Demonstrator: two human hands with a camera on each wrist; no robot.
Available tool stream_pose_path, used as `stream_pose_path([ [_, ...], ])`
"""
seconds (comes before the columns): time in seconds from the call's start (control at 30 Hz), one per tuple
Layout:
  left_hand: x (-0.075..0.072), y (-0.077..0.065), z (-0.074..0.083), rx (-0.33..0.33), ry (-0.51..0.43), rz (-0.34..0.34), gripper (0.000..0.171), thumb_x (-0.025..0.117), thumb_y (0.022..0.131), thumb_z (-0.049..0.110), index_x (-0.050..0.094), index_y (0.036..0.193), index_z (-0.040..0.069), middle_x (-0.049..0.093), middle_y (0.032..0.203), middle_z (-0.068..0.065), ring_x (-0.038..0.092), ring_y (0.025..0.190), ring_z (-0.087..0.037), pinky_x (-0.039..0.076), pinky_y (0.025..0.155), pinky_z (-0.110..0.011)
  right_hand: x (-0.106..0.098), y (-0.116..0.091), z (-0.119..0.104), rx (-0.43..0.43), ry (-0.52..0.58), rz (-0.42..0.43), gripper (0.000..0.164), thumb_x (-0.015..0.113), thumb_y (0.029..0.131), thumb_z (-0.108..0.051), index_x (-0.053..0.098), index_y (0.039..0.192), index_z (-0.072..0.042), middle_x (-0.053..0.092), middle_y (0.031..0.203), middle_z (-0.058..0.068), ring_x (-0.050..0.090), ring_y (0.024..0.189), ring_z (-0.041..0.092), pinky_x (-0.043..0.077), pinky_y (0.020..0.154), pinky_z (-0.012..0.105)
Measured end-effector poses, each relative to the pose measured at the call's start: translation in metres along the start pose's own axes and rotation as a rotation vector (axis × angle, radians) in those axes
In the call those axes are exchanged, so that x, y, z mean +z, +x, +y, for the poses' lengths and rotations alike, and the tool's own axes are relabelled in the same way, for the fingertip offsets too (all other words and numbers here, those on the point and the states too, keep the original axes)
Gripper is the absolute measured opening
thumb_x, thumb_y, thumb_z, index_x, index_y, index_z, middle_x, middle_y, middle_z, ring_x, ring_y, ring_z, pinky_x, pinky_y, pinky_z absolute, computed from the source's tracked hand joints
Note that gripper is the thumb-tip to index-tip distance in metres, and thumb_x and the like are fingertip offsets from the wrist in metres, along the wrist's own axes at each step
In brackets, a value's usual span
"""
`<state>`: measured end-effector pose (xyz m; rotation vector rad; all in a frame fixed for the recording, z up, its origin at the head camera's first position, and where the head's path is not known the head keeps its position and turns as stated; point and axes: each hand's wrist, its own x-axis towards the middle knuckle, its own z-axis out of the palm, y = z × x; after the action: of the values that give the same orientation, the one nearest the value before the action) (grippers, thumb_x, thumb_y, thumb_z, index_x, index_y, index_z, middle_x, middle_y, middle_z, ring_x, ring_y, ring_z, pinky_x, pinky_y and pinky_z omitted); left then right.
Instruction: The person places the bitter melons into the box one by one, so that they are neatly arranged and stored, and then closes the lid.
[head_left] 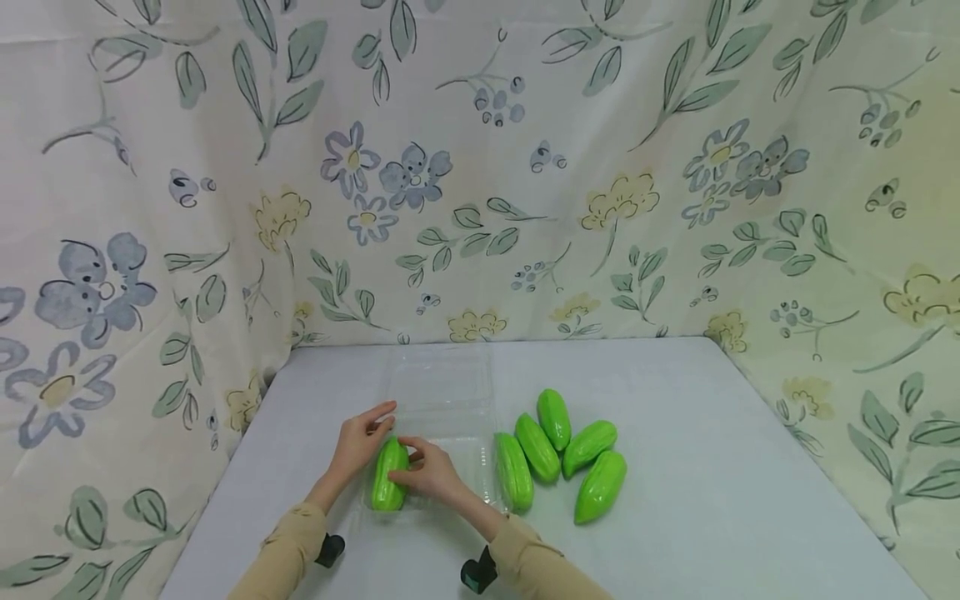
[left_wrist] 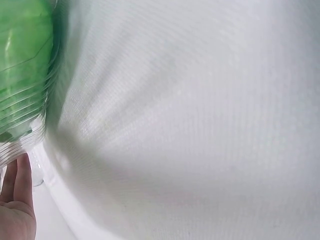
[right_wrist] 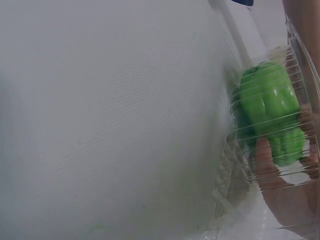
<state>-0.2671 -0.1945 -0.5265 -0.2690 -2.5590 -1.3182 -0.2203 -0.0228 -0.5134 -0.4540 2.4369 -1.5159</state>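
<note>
A bright green, ridged, tapered vegetable (head_left: 387, 483) lies lengthwise in the left end of a clear plastic clamshell box (head_left: 477, 467). My right hand (head_left: 435, 475) holds it from the right, thumb and fingers at its upper part. Through the ribbed clear wall in the right wrist view, the thumb presses against the green vegetable (right_wrist: 270, 95). Beside the box's left rim is my left hand (head_left: 358, 442), fingers extended just above the vegetable's far tip. In the left wrist view the straight fingers (left_wrist: 22, 182) reach the ribbed plastic edge, below the green vegetable (left_wrist: 25, 55).
The box's transparent lid (head_left: 438, 379) lies folded back on the far side. Several matching green vegetables (head_left: 538, 450) are grouped right of the box, the nearest one (head_left: 514, 475) against its right edge. A white cloth covers the table (head_left: 712, 467); a floral curtain (head_left: 480, 275) hangs behind.
</note>
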Motion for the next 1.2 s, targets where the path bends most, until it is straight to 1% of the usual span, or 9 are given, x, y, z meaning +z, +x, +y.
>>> stream_pose_path([
  [0.1,0.0,0.0,-0.001,-0.012,0.004,-0.011,0.032,0.061,0.092,0.01,0.062,0.124,0.004,0.06,0.13,-0.016,0.069,0.097,-0.031,0.057,0.078,-0.037,0.0,0.0,0.001,-0.012,0.005,0.002,0.058,0.075,0.082,-0.025,0.053,0.132,-0.007,0.064,0.112,0.015,0.063,0.094,0.023,0.053,0.068,0.026],
  [0.2,0.0,0.0,-0.001,-0.024,0.003,-0.018,0.032,0.06,0.093,0.011,0.062,0.125,0.005,0.059,0.13,-0.015,0.069,0.097,-0.031,0.057,0.077,-0.036,0.0,-0.001,0.002,-0.029,0.013,0.004,0.058,0.074,0.082,-0.024,0.053,0.133,-0.006,0.064,0.114,0.016,0.063,0.098,0.026,0.053,0.068,0.025],
  [0.33,0.001,0.0,-0.002,-0.026,0.003,-0.021,0.032,0.06,0.093,0.011,0.062,0.125,0.006,0.06,0.13,-0.014,0.07,0.096,-0.03,0.057,0.075,-0.034,-0.001,-0.003,0.001,-0.021,0.023,0.006,0.058,0.075,0.082,-0.024,0.053,0.132,-0.005,0.064,0.112,0.016,0.063,0.095,0.025,0.053,0.067,0.024],
  [0.47,0.001,0.0,-0.002,-0.016,0.004,-0.018,0.032,0.06,0.093,0.011,0.063,0.124,0.006,0.06,0.129,-0.014,0.07,0.096,-0.03,0.057,0.073,-0.032,-0.001,-0.003,0.0,-0.006,0.029,0.014,0.057,0.075,0.082,-0.022,0.053,0.132,-0.007,0.065,0.11,0.014,0.063,0.092,0.022,0.054,0.068,0.026],
  [0.67,0.001,0.0,-0.001,-0.002,0.007,-0.002,0.032,0.061,0.092,0.01,0.063,0.123,0.005,0.06,0.129,-0.015,0.07,0.095,-0.031,0.056,0.071,-0.027,-0.001,-0.004,-0.002,-0.001,0.041,0.017,0.056,0.075,0.081,-0.02,0.054,0.132,-0.006,0.064,0.108,0.015,0.063,0.089,0.022,0.055,0.068,0.03],
  [0.87,0.003,0.0,-0.001,0.006,0.024,0.006,0.032,0.062,0.091,0.01,0.064,0.123,0.004,0.061,0.127,-0.016,0.07,0.094,-0.031,0.058,0.072,-0.031,-0.002,-0.004,0.002,-0.022,0.049,0.008,0.059,0.074,0.083,-0.022,0.051,0.134,-0.005,0.063,0.113,0.017,0.063,0.094,0.024,0.054,0.065,0.025],
  [0.97,0.003,-0.001,-0.002,0.006,0.013,0.007,0.032,0.063,0.091,0.01,0.064,0.122,0.005,0.061,0.127,-0.015,0.07,0.094,-0.03,0.058,0.072,-0.031,-0.003,-0.004,0.003,-0.009,0.061,0.008,0.06,0.074,0.083,-0.024,0.05,0.136,-0.006,0.063,0.115,0.017,0.062,0.097,0.024,0.055,0.065,0.025],
  [1.03,0.003,-0.001,-0.002,0.017,0.004,0.013,0.031,0.063,0.091,0.009,0.064,0.122,0.004,0.061,0.127,-0.016,0.07,0.093,-0.03,0.057,0.071,-0.03,-0.005,-0.005,0.003,-0.005,0.067,0.008,0.061,0.073,0.084,-0.025,0.049,0.136,-0.007,0.062,0.115,0.018,0.063,0.098,0.025,0.056,0.065,0.026],
  [1.2,0.003,-0.001,-0.001,0.056,0.002,0.026,0.031,0.064,0.09,0.007,0.064,0.121,0.002,0.061,0.126,-0.019,0.071,0.09,-0.031,0.055,0.065,-0.021,-0.011,-0.01,-0.003,-0.011,0.075,-0.005,0.061,0.073,0.084,-0.024,0.049,0.137,-0.007,0.061,0.117,0.02,0.064,0.1,0.028,0.057,0.067,0.029],
])
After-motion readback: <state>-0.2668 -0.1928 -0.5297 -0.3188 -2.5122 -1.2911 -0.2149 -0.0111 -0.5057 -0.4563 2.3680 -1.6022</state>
